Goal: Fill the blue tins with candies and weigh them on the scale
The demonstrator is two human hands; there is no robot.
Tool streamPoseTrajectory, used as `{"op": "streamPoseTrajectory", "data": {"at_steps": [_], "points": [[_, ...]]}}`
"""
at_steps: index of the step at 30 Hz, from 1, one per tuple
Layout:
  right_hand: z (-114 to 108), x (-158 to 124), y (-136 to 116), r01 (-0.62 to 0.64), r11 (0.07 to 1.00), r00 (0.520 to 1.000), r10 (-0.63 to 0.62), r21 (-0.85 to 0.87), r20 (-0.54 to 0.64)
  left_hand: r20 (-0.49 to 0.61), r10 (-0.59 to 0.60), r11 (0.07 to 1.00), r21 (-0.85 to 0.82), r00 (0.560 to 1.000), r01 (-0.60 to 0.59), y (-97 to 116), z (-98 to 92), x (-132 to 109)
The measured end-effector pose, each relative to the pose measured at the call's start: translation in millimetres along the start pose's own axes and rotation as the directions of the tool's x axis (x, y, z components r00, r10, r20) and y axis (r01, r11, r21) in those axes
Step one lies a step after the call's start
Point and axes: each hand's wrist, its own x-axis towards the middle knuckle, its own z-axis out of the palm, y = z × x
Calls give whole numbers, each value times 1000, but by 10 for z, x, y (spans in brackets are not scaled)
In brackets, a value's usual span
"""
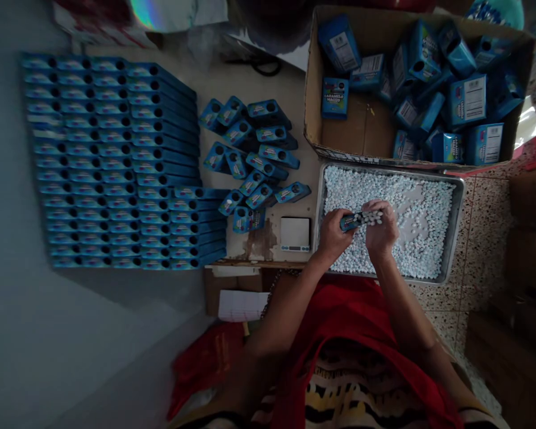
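Observation:
Over a metal tray [456, 220] spread with small white and pale blue candies [361, 182], my left hand [334, 235] is closed around a small blue candy box [349, 222]. The box is tilted, its hole end toward my right hand [383, 231]. That hand is cupped beside the box opening, with several candies lying on its fingers. Some of the candies sit right at the box's end. Under my hands, part of the candy layer is hidden.
Left of the tray is a small digital scale [295, 233]. Loose blue boxes [250, 158] lie beyond it, beside tall stacked rows of boxes [116, 161]. A cardboard carton [361, 134] holding more boxes stands behind the tray. Scissors [265, 67] lie at the back.

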Motion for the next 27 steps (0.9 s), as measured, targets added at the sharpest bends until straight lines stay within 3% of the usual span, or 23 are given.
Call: {"op": "streamPoseTrajectory", "data": {"at_steps": [8,11,13,15,18,20,22,25,27], "points": [[86,-169,166,48,991,999,-47,-128,8,5,14,1000,10,1000,-14,-32,33,27],[-18,-246,149,91,978,989,-67,-188,130,-40,-7,1000,-22,999,7,-89,61,33],[-242,-156,106,165,925,966,-81,-343,247,-55,-21,999,-30,998,19,-123,54,50],[-551,84,97,257,764,952,-94,-592,292,-63,-13,999,-38,998,11,-161,23,75],[-944,562,273,275,431,961,-146,-860,234,-84,-18,997,-73,996,12,-248,-54,105],[-1036,783,514,291,278,957,-92,-916,276,-50,-78,987,-143,996,70,-325,-107,102],[-1002,853,763,301,208,953,-35,-931,301,-13,-157,962,-226,988,150,-396,-155,76],[-888,785,970,255,258,956,77,-932,283,14,-248,929,-282,969,242,-440,-220,17],[-858,732,952,112,406,965,175,-907,197,31,-291,912,-291,956,287,-420,-262,-15]]}}
